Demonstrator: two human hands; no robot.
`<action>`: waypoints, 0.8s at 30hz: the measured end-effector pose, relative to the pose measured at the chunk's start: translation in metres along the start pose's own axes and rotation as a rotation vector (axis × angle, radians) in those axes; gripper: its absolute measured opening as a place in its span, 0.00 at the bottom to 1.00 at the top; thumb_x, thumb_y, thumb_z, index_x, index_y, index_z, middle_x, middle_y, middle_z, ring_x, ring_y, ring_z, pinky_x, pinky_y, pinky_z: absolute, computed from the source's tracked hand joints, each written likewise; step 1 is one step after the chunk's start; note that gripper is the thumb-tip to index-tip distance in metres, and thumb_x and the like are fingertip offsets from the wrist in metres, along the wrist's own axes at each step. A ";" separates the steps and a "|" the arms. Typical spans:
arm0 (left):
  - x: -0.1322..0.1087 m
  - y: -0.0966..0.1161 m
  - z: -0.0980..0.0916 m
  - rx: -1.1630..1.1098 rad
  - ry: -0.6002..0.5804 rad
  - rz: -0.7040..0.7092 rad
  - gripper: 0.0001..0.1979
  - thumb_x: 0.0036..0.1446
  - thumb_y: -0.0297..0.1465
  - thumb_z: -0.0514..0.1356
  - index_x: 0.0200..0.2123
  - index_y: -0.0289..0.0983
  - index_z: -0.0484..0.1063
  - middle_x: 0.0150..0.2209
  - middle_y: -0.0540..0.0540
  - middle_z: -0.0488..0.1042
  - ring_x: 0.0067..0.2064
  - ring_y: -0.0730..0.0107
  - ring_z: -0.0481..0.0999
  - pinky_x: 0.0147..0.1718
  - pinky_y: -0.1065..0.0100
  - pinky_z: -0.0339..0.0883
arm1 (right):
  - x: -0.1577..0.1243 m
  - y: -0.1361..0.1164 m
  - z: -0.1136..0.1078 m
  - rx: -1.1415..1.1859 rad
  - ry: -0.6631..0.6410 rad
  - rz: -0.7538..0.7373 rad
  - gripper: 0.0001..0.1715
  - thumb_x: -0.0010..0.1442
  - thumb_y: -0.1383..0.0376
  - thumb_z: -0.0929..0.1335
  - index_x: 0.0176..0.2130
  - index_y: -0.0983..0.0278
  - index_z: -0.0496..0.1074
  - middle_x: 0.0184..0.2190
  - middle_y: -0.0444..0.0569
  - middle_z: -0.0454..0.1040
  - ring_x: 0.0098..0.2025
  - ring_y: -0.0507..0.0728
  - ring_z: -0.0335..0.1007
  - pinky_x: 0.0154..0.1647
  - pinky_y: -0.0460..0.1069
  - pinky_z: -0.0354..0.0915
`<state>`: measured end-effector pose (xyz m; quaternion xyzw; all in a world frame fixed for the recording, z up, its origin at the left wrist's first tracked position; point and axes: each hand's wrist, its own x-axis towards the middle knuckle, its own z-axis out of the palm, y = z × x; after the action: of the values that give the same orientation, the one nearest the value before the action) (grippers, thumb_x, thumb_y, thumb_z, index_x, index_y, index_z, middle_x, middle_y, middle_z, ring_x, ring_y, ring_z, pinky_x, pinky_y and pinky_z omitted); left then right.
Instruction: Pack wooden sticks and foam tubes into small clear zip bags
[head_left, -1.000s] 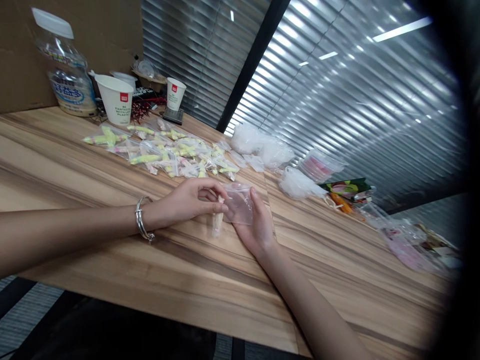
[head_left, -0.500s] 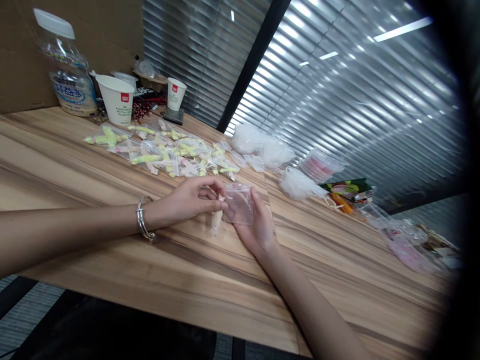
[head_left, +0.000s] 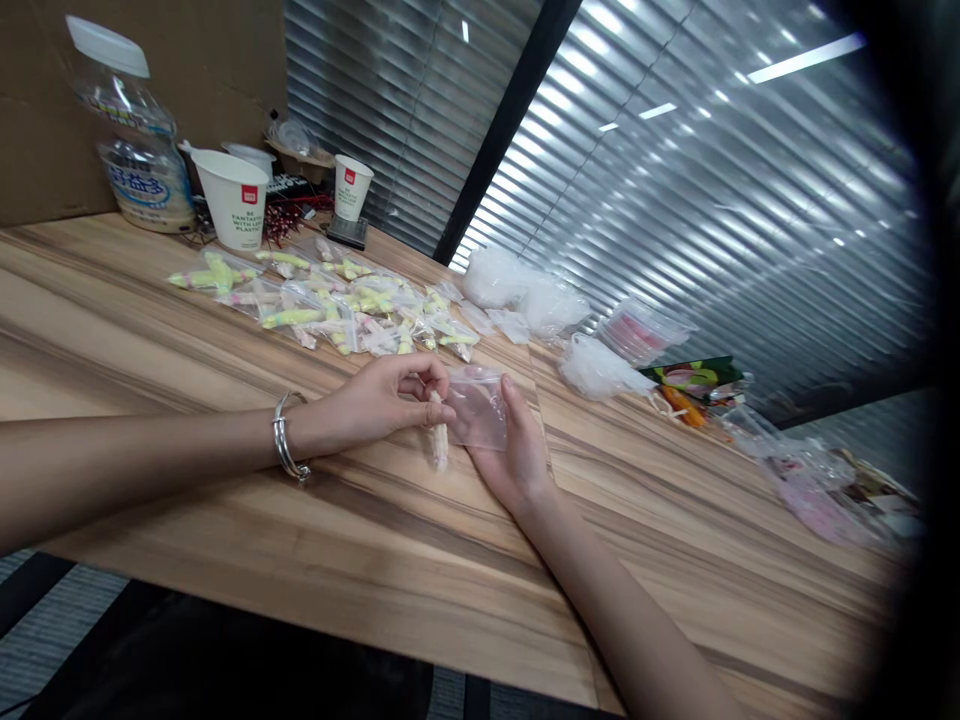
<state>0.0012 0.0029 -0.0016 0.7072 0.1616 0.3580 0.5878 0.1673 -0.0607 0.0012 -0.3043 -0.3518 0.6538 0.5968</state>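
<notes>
Between the thumb and fingers of my left hand (head_left: 401, 395) hangs a small, pale cream, elongated piece (head_left: 439, 440); its exact kind is too small to tell. My right hand (head_left: 517, 450) is closed on a small clear zip bag (head_left: 478, 408), its thumb along the bag's right side. The bag looks flat, and its zip strip runs along the top. The cream piece is beside the bag's left edge, outside it. Beyond my hands lie many small zip bags (head_left: 367, 300) with yellow and pale pink pieces in them.
At the back left stand a plastic bottle (head_left: 142, 150), a paper cup (head_left: 234, 205) and a smaller paper cup (head_left: 351, 188). Bundles of clear bags (head_left: 517, 290) and a white plastic bag (head_left: 600, 365) lie along the far edge. Wrappers (head_left: 817, 490) lie at the right.
The cream piece in my left hand has swung slightly right and hangs more upright. My right hand and the zip bag stay nearly in place.
</notes>
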 end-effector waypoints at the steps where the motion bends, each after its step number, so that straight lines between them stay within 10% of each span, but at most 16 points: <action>1: 0.000 0.000 0.000 0.001 -0.005 0.007 0.12 0.50 0.35 0.65 0.31 0.35 0.67 0.33 0.49 0.68 0.37 0.71 0.71 0.39 0.68 0.66 | 0.000 0.000 0.000 0.000 0.001 -0.004 0.19 0.63 0.56 0.61 0.43 0.65 0.74 0.44 0.50 0.76 0.48 0.57 0.70 0.51 0.51 0.65; 24: -0.001 0.004 0.001 0.102 -0.028 0.018 0.13 0.50 0.38 0.64 0.29 0.34 0.67 0.28 0.51 0.68 0.31 0.73 0.69 0.31 0.73 0.63 | -0.001 -0.001 0.004 -0.036 -0.012 -0.008 0.21 0.64 0.55 0.60 0.41 0.64 0.74 0.41 0.49 0.76 0.46 0.57 0.71 0.50 0.52 0.67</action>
<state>0.0005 0.0007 0.0022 0.7426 0.1650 0.3450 0.5498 0.1644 -0.0619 0.0043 -0.3096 -0.3683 0.6467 0.5918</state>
